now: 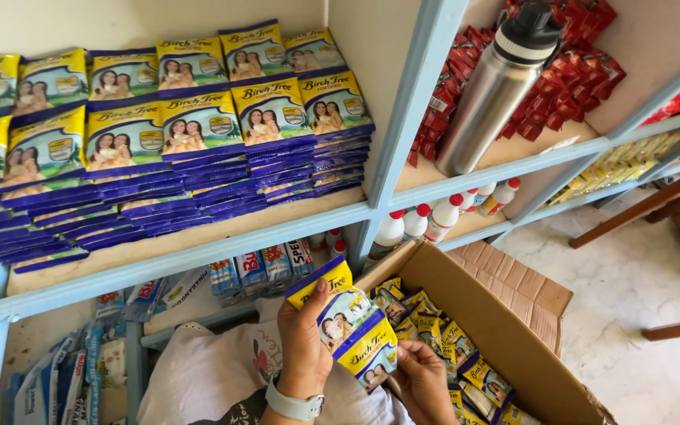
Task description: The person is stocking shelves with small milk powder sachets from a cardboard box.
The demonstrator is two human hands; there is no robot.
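Note:
My left hand (302,346), with a grey watch on its wrist, grips a small fanned stack of yellow and blue sachets (345,321) just below the shelf edge. My right hand (421,378) touches the lowest sachet of that stack from the right. Both hands hover over the left rim of an open cardboard box (513,330) filled with several more of the same sachets (434,330). On the shelf above, matching sachets stand in stacked rows (175,142).
A steel bottle with a black cap (497,83) leans on the upper right shelf among red packets (572,79). White bottles with red caps (426,220) stand on the shelf below. Other packets (261,266) fill the lower left shelf. Wooden furniture legs (655,205) cross the tiled floor at the right.

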